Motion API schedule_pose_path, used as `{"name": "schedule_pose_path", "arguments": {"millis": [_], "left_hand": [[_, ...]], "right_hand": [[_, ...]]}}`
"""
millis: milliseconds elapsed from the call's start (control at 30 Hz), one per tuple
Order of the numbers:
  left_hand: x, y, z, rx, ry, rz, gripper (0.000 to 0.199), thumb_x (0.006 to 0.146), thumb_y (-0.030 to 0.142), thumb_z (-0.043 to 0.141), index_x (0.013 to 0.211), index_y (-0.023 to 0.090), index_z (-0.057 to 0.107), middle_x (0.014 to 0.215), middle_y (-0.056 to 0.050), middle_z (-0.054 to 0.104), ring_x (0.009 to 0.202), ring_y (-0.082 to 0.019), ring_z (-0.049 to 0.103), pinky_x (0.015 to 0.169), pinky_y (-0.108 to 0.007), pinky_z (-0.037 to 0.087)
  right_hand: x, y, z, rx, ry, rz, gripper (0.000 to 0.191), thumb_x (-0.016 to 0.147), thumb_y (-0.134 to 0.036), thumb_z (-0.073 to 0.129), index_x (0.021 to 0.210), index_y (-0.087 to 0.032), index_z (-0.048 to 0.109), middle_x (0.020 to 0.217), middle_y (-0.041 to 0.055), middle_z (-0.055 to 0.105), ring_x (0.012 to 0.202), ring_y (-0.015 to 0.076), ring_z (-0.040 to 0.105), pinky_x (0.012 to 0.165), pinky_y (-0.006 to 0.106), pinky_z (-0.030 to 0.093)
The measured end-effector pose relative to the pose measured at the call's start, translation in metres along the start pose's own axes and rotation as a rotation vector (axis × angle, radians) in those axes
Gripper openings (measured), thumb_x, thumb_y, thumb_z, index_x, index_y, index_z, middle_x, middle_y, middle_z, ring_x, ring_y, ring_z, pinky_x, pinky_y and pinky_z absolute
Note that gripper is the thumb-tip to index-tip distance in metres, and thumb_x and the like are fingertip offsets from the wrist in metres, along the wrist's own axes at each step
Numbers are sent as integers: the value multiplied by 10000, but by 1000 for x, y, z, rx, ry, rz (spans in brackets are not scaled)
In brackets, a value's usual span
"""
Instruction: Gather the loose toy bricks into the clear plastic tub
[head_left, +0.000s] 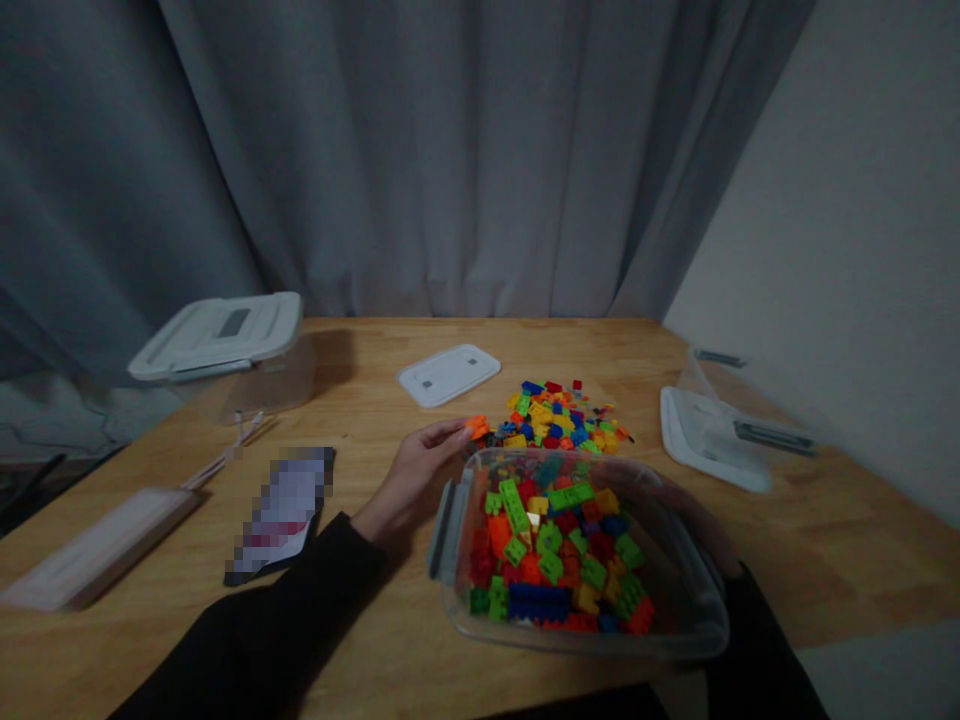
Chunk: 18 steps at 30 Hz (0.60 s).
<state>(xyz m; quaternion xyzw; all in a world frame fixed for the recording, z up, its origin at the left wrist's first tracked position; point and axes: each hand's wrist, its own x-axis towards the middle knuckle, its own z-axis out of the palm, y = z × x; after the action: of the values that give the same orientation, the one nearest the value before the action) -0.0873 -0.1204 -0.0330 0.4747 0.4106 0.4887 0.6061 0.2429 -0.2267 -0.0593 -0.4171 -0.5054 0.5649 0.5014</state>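
Observation:
My left hand (pixel 420 465) pinches an orange building brick (pixel 477 427) between thumb and fingertips, just left of a loose pile of coloured bricks (pixel 551 415) on the table. In front of me a clear plastic box (pixel 585 642) is tilted toward me, its opening facing the camera. Inside it lie many green, red, orange, blue and yellow bricks (pixel 551 540). Around the box's right side curls my right hand (pixel 694 515), partly seen through the plastic; its fingertips are hard to make out.
A white lid (pixel 450 375) lies behind the pile. At left stand a lidded box (pixel 225 345), a phone-like blurred slab (pixel 281 515) and a pale power bank-like block with a cable (pixel 105 548). On the right, a clear box (pixel 739 405) rests by another white lid (pixel 690 450).

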Motion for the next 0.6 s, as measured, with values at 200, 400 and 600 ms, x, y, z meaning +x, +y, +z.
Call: {"name": "schedule_pose_path", "arguments": {"millis": [200,400,600], "left_hand": [[-10,9,2,-54,-72,-15,300,707,358,885,912,157,795,845,-51,794,721,-143,671,658,-247,508],[-19,6,0,-92,-204,-60,332,732,389,869,981,182,794,962,-54,781,824,-166,659,751,-278,496],[-24,5,0,-104,-299,-25,301,728,399,874,948,204,812,1020,-41,691,937,-184,611,872,-315,454]], "right_hand": [[0,7,-2,56,4,13,439,920,-530,560,1261,-297,709,1381,37,691,1390,295,544,1224,494,348],[2,12,-7,42,-34,18,476,947,-520,472,1280,-279,713,1393,27,680,1411,310,513,1228,512,330],[4,11,-11,-56,-37,-4,493,945,-558,451,1289,-319,712,1407,10,671,1409,329,514,1215,528,352]]}}
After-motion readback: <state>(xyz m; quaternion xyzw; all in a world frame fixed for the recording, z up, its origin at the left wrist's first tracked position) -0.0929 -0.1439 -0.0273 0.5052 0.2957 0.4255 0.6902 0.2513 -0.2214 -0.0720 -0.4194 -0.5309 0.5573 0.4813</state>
